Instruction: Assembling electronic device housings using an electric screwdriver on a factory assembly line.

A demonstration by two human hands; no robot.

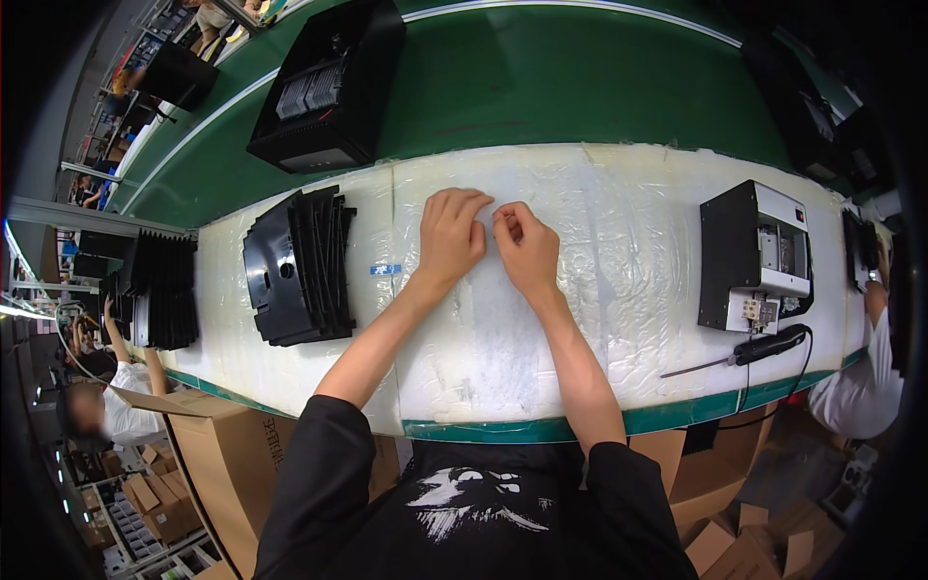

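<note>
Both my hands are close together over the middle of the white, plastic-covered bench top. My left hand is palm down with its fingers loosely bent and the thumb apart from the forefinger; nothing shows in it. A small gap separates it from my right hand, whose fingers are curled in and pinched toward the thumb. Whatever the right fingers hold, if anything, is hidden or too small to make out. Left of my hands stands a stack of black plastic panels. A small blue label lies nearer my left forearm.
At the right are a black-and-silver power unit and an electric screwdriver with its cable. More black panels stand far left. Beyond runs a green conveyor carrying a black case. Cardboard boxes and other people flank the bench.
</note>
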